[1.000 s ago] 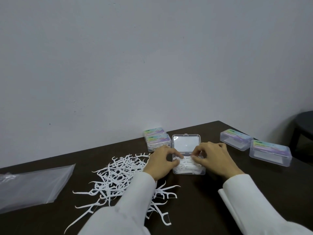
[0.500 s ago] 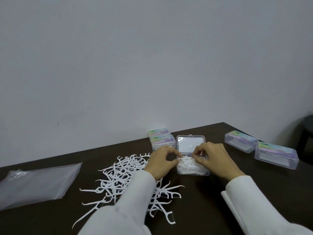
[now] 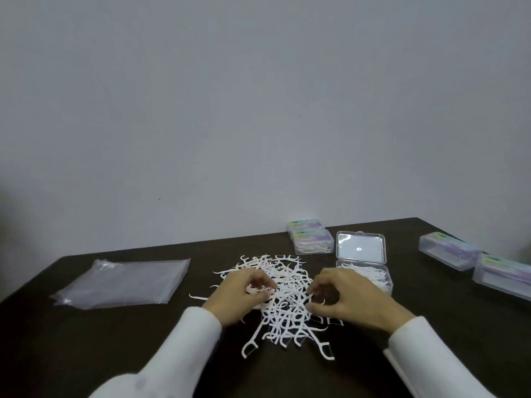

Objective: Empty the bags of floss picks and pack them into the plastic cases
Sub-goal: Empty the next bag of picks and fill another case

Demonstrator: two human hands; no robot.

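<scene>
A heap of loose white floss picks [image 3: 283,285] lies on the dark table [image 3: 86,346]. My left hand [image 3: 238,294] sits on the heap's left side, its curled fingers pinching a few picks. On the heap's right side, my right hand [image 3: 347,297] has finger and thumb curled round a single pick. Just behind my right hand stands an open clear plastic case [image 3: 373,275], partly filled with picks, its lid [image 3: 360,247] folded back flat.
Empty clear plastic bags [image 3: 123,282] lie flat at the left. Two closed, filled cases [image 3: 311,239] are stacked behind the heap. Two more closed cases [image 3: 448,249] [image 3: 502,275] sit at the right edge. A grey wall rises behind the table.
Both hands have left the open case and moved left and nearer onto the loose heap, where they now pinch picks. The view has shifted, so the case sits farther right.
</scene>
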